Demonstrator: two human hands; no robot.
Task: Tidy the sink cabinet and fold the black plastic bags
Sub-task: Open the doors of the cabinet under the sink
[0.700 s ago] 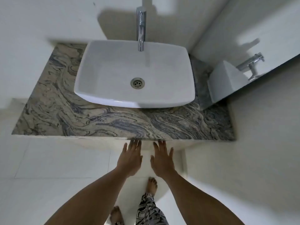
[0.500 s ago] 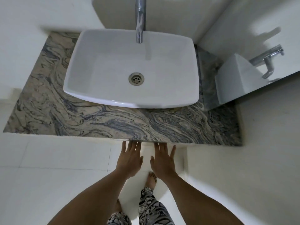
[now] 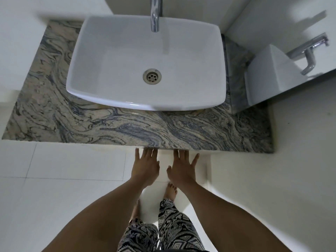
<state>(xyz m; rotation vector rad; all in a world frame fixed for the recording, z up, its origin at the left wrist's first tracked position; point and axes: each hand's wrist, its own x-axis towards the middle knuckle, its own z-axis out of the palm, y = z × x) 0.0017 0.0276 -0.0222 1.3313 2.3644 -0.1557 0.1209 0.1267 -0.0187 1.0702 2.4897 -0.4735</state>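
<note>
I look straight down on a white rectangular basin [image 3: 116, 51] standing on a swirled grey-and-beige stone counter [image 3: 76, 124]. My left hand [image 3: 145, 167] and my right hand [image 3: 182, 170] hang side by side just below the counter's front edge, palms down. Their fingers are spread, with the tips hidden under the stone lip. Neither hand holds anything. The cabinet under the counter is hidden by the stone top, and no black plastic bags show.
A chrome tap [image 3: 155, 13] arches over the basin, above the drain [image 3: 152, 76]. A mirror [image 3: 291, 51] on the right wall reflects the basin and tap. White floor tiles [image 3: 54, 188] lie below; my bare feet and patterned trousers [image 3: 163, 230] are under the hands.
The view has moved closer and lower over the counter, so the basin looks larger. Both hands stay at the counter's front edge, and the right fingers have spread a little wider.
</note>
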